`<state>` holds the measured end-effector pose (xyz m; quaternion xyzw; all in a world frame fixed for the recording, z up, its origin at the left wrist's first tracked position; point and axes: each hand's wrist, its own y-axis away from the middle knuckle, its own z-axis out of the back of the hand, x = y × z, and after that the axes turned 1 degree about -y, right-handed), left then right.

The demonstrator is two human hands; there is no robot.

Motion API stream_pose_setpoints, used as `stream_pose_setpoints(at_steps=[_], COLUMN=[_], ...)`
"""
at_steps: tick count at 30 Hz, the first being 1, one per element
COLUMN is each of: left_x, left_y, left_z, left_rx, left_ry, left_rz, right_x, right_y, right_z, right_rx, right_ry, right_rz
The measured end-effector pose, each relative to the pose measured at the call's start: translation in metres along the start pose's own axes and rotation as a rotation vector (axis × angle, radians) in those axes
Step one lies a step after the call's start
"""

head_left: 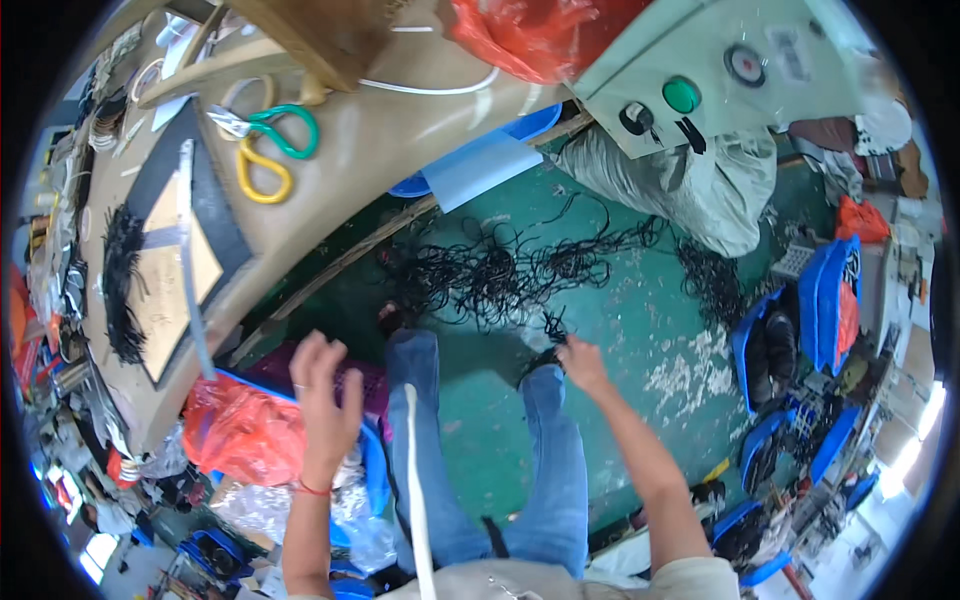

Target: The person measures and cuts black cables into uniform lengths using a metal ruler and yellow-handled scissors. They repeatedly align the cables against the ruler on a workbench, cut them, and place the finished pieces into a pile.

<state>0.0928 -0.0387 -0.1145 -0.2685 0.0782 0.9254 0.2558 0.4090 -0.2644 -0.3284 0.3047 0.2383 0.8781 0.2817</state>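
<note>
My left hand [330,405] is raised beside the workbench with its fingers spread and nothing in them. A red string circles that wrist. Over my right knee, my right hand [582,362] is closed, and a small bunch of black strips [554,324] sticks out from its fingertips. Beyond my feet, a tangled heap of thin black strips [490,272] spreads across the green floor. On the bench to the left, another bundle of black strips [124,285] lies at the edge of a cutting board [165,310], with a metal ruler [187,235] across the board.
Scissors with green handles [290,133] and yellow-handled scissors [262,175] lie on the bench [335,190]. A red plastic bag [245,430] fills a bin at my left. A pale green machine panel [725,75], a white sack [700,190] and blue crates [822,300] stand at the right.
</note>
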Motion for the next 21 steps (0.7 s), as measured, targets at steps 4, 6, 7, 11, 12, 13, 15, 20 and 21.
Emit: stream_pose_setpoints(at_steps=[4, 6, 7, 11, 12, 13, 15, 20, 21], left_x=[0.0, 0.019, 0.022, 0.03, 0.034, 0.043, 0.051, 0.064, 0.064], left_y=[0.098, 0.162, 0.187, 0.174, 0.175, 0.182, 0.182, 0.172, 0.173], left_z=[-0.134, -0.186, -0.202, -0.242, -0.25, -0.255, -0.259, -0.267, -0.27], left_rx=[0.429, 0.532, 0.596, 0.528, 0.507, 0.494, 0.429, 0.422, 0.44], left_ry=[0.04, -0.06, -0.14, -0.309, -0.324, -0.338, -0.361, -0.365, -0.384], left_rz=[0.155, 0.217, 0.253, 0.329, 0.326, 0.336, 0.327, 0.359, 0.363], right_x=[0.003, 0.007, 0.013, 0.016, 0.014, 0.018, 0.029, -0.064, -0.084], right_y=[-0.057, -0.087, -0.105, -0.194, -0.223, -0.246, -0.28, -0.32, -0.319], right_z=[-0.069, -0.114, -0.137, -0.239, -0.259, -0.279, -0.299, -0.274, -0.271], right_rx=[0.129, 0.119, 0.141, 0.02, -0.005, 0.045, 0.123, 0.12, 0.125], right_ry=[-0.003, -0.04, 0.048, 0.407, 0.569, 0.597, 0.746, 0.658, 0.658], right_rz=[0.035, 0.23, 0.273, 0.61, 0.645, 0.624, 0.582, 0.344, 0.31])
